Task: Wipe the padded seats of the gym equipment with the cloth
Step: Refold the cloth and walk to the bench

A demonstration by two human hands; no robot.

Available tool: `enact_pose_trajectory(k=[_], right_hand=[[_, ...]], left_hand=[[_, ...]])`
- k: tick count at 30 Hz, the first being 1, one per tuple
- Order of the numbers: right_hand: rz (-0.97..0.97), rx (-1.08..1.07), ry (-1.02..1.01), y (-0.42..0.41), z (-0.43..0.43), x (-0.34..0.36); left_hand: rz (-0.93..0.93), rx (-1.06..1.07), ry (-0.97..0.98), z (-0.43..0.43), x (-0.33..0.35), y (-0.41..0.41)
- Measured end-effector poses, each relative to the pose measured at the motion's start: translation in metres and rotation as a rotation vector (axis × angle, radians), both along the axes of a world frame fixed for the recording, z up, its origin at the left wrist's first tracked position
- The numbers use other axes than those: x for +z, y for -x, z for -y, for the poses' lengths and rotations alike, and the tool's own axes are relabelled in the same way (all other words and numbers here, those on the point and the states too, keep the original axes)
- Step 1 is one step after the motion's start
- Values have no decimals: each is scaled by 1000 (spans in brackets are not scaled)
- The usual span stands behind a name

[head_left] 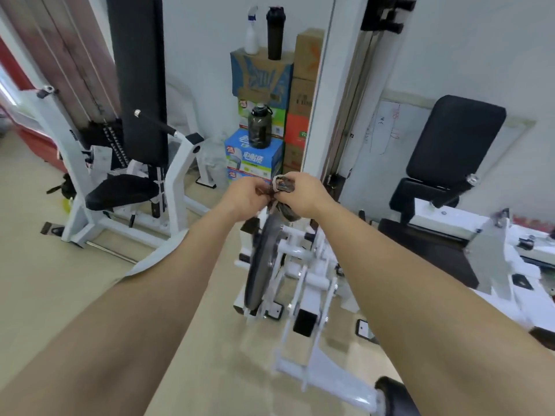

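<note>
I hold a small, crumpled dark patterned cloth (280,193) out in front of me, my left hand (246,198) and right hand (303,195) both pinched shut on its bunched, limp folds. The smooth black padded seat (120,190) of the white steel machine sits well to my left, a thick rounded black back pad (455,136) to my right

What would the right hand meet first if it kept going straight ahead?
Probably the blue box in the stack beyond the right hand, which grips the cloth; depth is unclear, so the white post might come first.
</note>
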State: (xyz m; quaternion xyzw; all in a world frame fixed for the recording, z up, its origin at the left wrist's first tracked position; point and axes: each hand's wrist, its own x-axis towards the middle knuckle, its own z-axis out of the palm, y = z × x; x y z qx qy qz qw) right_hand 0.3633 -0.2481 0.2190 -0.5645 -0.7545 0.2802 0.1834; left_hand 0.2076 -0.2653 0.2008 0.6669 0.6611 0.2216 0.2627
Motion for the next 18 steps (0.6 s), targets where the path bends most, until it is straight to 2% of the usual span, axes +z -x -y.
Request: enact_pose_trajectory(k=[12,18], right_hand=[[-71,-3,-24,284,-129,2],[-21,-31,8,425,-185,0]], left_hand=[[36,-18,-58,-131,12,290],[-8,-42,-28,-184,17,425]])
